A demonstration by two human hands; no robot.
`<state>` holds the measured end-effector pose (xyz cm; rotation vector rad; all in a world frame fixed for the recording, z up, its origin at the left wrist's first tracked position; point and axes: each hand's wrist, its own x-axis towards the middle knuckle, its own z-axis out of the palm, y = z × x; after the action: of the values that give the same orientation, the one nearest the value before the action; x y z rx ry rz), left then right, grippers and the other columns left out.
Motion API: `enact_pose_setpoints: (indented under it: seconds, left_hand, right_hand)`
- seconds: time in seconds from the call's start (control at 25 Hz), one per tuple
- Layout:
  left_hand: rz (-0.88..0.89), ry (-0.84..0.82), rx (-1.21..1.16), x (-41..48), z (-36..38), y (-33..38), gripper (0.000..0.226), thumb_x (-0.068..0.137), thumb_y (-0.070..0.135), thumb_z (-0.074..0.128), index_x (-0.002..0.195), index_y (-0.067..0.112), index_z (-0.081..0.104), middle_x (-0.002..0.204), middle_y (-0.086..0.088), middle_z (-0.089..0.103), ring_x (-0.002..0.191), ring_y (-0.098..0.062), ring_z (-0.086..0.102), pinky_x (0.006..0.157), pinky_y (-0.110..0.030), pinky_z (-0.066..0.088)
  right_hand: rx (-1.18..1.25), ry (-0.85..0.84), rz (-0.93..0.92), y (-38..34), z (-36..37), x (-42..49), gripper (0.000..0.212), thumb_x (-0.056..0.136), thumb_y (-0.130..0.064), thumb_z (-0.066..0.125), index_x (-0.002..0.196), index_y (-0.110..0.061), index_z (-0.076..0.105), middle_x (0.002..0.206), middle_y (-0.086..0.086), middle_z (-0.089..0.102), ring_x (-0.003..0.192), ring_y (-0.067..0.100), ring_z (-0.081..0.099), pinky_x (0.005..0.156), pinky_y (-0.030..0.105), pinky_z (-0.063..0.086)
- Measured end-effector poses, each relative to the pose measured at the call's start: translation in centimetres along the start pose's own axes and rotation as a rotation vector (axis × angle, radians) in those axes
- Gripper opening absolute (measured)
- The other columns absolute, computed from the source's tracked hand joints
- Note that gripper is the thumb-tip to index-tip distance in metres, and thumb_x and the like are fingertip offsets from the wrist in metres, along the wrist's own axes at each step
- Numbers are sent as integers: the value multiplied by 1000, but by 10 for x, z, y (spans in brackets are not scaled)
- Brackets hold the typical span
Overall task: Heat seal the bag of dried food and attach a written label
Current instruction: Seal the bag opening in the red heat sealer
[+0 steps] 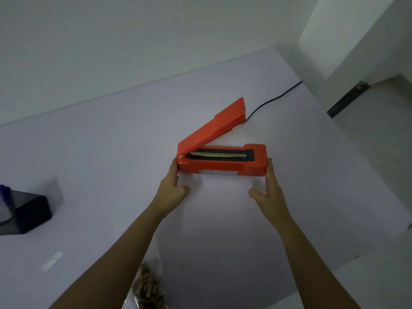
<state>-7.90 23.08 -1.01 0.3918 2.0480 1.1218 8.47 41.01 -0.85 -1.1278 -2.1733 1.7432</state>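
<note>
Nothing of the task proper done yet, by the look of it: only setting-up. Orange heat sealer (223,162) on the table, arm raised at a steep angle, sealing strip bare, no bag between arm and base. Left hand (172,186) against the hinged end, fingers flat on the casing, thumb spread away underneath; right hand (268,192) against the far end, fingers likewise pressed to the casing, thumb out. Both open-palmed and bracing the sealer between them rather than wrapped round it; probably squaring it up or sliding it into place.

Bag of dried food (148,286) at the bottom edge, near the left forearm and well apart from the sealer, clear plastic with brown pieces inside, partly cut off by the frame; mouth hidden, presumably unsealed. White label strip (52,262) flat on the table to the left, apart from the bag; too small to tell whether written on. So all left: bag into the sealer, arm down, label written and stuck on.

Pale, smooth table (100,152), mostly bare. Black mesh holder (26,216) at the left edge. Black cord (274,100) from behind the sealer toward the back right corner. Plain white walls, dim light, a dark doorway gap at right.
</note>
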Motion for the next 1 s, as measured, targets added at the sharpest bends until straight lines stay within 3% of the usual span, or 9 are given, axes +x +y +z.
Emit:
enact_pose_setpoints:
  seconds: [0.16,0.28,0.36,0.48,0.56,0.64,0.76,0.88,1.0]
  left_hand:
    - [0,11,6,-1,1,-4,89,82,-5,53,146,33,6,153,-1,24,139,-28,26,106,-45,32]
    - [22,-2,74,-2,0,-4,88,83,-5,53,147,31,4,153,-2,24,136,-26,32,97,-33,37]
    - [4,18,143,-4,-3,-3,87,84,-4,52,148,28,2,154,-3,22,135,-26,33,97,-32,38]
    - [16,222,67,-23,-20,-9,82,84,-4,51,148,23,9,155,-2,20,139,-24,28,108,-39,32]
    - [51,407,12,-46,-38,-25,71,87,1,53,147,18,20,152,-3,28,136,-22,32,110,-38,31]
    - [31,585,113,-74,-59,-55,61,89,8,54,144,12,28,146,-9,36,131,-25,38,108,-43,34]
    - [-137,724,156,-108,-76,-99,54,91,17,54,140,6,33,139,-16,38,123,-29,44,104,-43,38]
    - [-278,711,63,-125,-76,-121,54,92,28,54,138,5,36,132,-16,45,106,-23,52,92,-35,44]
    - [-346,641,27,-132,-73,-126,52,91,38,54,132,7,42,100,-4,58,87,-16,52,79,-29,42]
  right_hand:
    - [-53,5,13,9,1,-1,90,85,0,58,150,-24,1,150,-9,21,131,1,21,100,21,24]
    - [-107,14,14,12,2,0,89,85,0,58,150,-24,1,155,-3,19,138,9,21,103,23,22]
    - [-99,59,26,14,6,1,87,86,0,58,150,-25,4,154,-2,22,136,9,25,103,24,27]
    - [-1,385,94,19,22,-9,72,85,-2,57,146,-20,22,149,5,34,133,18,37,107,37,38]
    - [22,524,69,22,42,-24,55,85,-2,57,136,-11,38,136,10,46,121,23,48,102,43,43]
    - [19,432,37,22,77,-44,45,86,-3,57,129,-7,44,126,10,52,110,22,53,97,37,45]
    - [7,155,24,16,135,-66,43,86,-7,61,127,-7,46,114,6,55,105,23,56,94,36,47]
    - [-76,-73,32,4,176,-74,46,86,-19,65,127,-8,46,106,1,56,96,18,58,88,32,50]
    - [-146,-189,75,-9,200,-77,51,84,-33,66,126,-11,49,103,-1,58,92,15,58,83,26,48]
